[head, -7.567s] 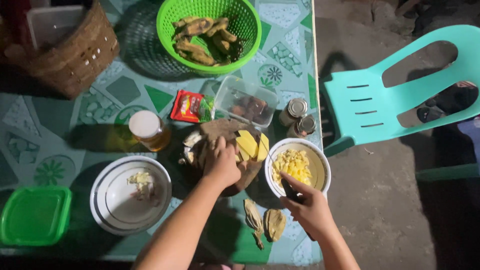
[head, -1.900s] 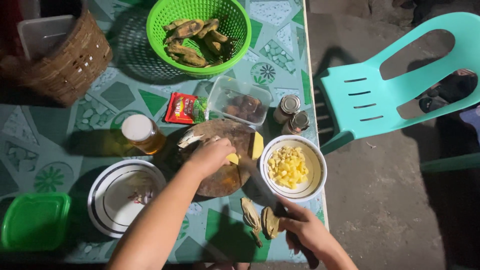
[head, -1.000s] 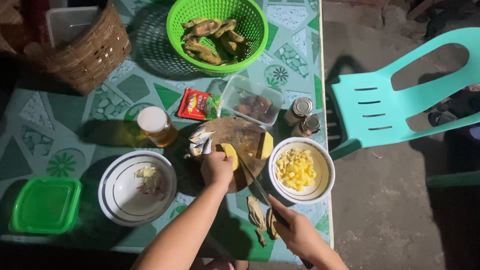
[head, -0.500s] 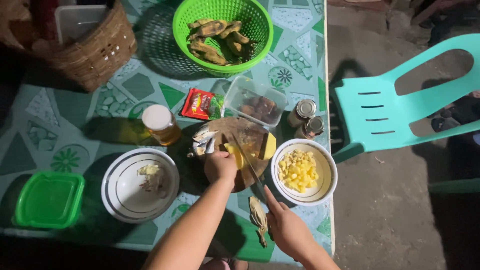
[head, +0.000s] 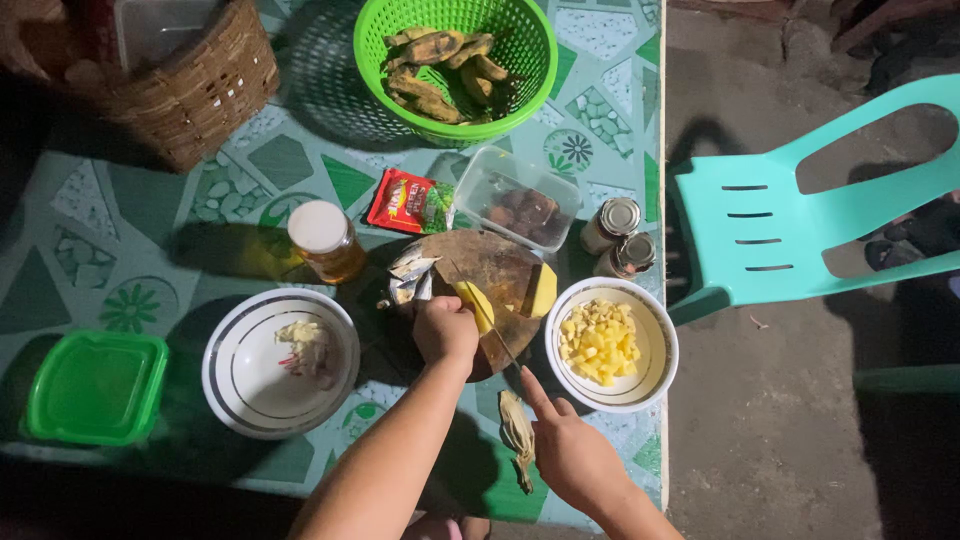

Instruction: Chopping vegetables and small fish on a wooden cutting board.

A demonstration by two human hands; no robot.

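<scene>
A: What are the 2 hands doing?

B: The left hand (head: 445,330) is curled down over a yellow slice (head: 474,303) on the round cutting board (head: 495,265), fingers bent and pressing it flat against the wood. The right hand (head: 570,455) is closed around the handle of a knife (head: 492,325) — index finger stretched forward along it, the rest wrapped shut.

A: And the blade?

B: It slants up from the right hand across the board and meets the yellow slice just beside the left fingertips. The blade is thin and dim, so I cannot tell how deep it sits.

A: Anything else on the board?

B: A second yellow piece (head: 543,289) at the right edge, and some pale peelings (head: 408,278) at the left edge.

A: What surrounds it on the counter (head: 150,250)?

B: A white bowl (head: 654,352) of yellow cubes just right of the board, a white plate (head: 240,385) with a few scraps to the left, and a peel (head: 517,430) lying beside the right hand. Behind the board — a jar (head: 326,240) of amber liquid, a red packet (head: 410,201), a clear box (head: 480,185) and 2 small tins (head: 615,237). A green basket (head: 530,55) of dark plantains stands at the far side.
</scene>
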